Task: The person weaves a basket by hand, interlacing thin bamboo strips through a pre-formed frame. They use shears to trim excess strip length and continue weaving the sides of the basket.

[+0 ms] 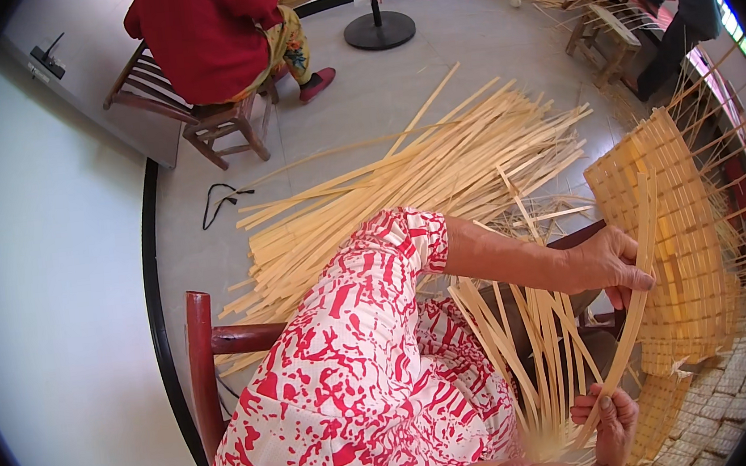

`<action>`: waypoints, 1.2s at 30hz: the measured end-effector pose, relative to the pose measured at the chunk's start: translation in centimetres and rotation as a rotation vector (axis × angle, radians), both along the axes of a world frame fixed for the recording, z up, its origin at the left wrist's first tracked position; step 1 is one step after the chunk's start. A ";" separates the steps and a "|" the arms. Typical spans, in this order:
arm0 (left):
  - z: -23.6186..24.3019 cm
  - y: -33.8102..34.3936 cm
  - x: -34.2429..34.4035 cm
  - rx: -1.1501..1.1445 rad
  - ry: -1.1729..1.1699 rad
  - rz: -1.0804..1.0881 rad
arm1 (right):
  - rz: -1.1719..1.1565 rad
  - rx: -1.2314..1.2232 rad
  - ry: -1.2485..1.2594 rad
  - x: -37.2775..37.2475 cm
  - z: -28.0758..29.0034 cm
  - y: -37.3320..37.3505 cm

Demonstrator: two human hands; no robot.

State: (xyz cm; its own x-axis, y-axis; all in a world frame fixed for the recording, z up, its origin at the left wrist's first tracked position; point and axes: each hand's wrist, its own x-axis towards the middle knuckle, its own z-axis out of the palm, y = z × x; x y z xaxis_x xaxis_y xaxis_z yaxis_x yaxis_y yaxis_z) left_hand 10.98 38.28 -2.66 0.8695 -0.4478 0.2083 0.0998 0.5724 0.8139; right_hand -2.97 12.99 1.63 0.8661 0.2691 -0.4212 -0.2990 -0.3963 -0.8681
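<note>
My left hand pinches a flat bamboo strip between thumb and fingers. Lower down, my right hand grips the same strip near its bottom end, so it runs slanting between the two hands. Another strip seems to lie beside it at the top; I cannot tell whether the left hand holds that too. Just beyond the hands stands a woven bamboo panel with loose strip ends sticking out on its far side. More loose strips stand in a bunch beneath my left forearm, near my lap.
A large heap of bamboo strips covers the floor ahead. A person in red sits on a wooden chair at the far left. Another person works by a wooden bench at the far right. A black stand base is at the back.
</note>
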 end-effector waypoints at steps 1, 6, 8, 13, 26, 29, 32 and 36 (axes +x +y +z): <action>0.1 -0.4 0.0 -0.020 0.032 -0.028 | -0.062 -0.007 -0.002 -0.4 0.0 -0.1; -0.4 -0.5 0.8 0.198 -0.133 0.068 | -0.148 0.027 -0.020 -0.5 -1.4 -0.8; -0.6 0.3 0.9 0.199 -0.056 0.107 | -0.103 -0.029 0.021 0.8 -1.3 -0.3; -0.1 0.3 1.2 0.137 -0.011 0.046 | -0.132 0.188 0.106 1.0 -1.1 0.0; 1.1 1.1 3.3 0.091 0.029 0.064 | -0.144 0.093 -0.039 -0.6 -0.6 -4.9; 2.2 0.8 3.5 0.073 0.014 0.071 | -0.115 0.098 -0.077 -1.2 -0.5 -5.5; 2.9 0.7 4.7 0.261 -0.057 0.228 | -0.093 0.139 -0.098 -1.5 -2.1 -7.7; 2.8 0.4 5.6 0.123 -0.067 0.138 | -0.108 0.051 0.000 -0.8 -0.6 -7.3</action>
